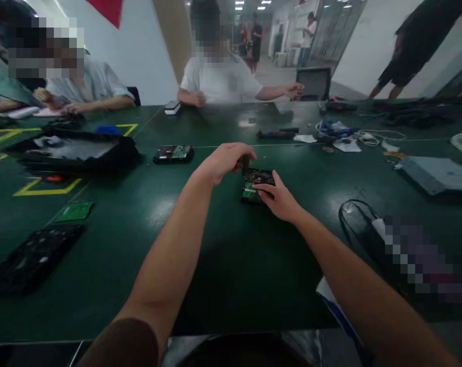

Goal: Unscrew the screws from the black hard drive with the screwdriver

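I'm steadying the drive (pixel 249 193), right hand (pixel 281 200) fingers apart, left hand (pixel 227 161) apparently pinching a dark piece (pixel 246 164), next move likely needing firm support.

Hard drive (pixel 259 176) lying flat on the green table (pixel 231 285), circuit board (pixel 249 191) facing up.
The drive is a small black slab, near the middle of the table and well back from its near edge. Its far part is dark with small pale spots; the green board shows at the near left, with a whitish patch. The right side is partly covered. A small dark piece (pixel 245 164) stands upright at the far left corner; whether they touch cannot be told.
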A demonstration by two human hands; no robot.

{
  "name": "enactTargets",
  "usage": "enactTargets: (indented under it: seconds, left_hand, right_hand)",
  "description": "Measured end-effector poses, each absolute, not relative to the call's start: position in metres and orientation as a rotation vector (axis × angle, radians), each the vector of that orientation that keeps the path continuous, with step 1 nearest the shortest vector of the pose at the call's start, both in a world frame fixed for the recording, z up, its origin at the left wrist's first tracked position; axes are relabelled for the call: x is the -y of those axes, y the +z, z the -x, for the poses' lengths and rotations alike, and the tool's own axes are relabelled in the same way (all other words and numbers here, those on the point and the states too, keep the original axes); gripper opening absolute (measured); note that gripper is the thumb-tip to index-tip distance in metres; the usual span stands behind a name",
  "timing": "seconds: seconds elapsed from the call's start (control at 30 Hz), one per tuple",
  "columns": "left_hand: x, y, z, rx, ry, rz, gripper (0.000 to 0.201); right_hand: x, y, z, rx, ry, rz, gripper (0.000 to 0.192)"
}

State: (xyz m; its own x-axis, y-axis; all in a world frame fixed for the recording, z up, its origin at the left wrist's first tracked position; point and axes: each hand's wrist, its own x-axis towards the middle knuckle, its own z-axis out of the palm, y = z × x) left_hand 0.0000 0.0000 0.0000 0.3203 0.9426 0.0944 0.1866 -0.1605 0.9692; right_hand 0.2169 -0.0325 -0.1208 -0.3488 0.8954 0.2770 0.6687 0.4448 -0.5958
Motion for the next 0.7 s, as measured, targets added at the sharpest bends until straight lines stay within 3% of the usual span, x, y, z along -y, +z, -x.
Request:
enactTargets:
  seconds: [0.7]
  left_hand:
    - [0.0047,0.0061,-0.0001,-1.0,0.869,-1.498,0.026]
  right_hand:
    - [0.0344,-0.1141,-0.2213,2.186,0.52,1.419,0.038]
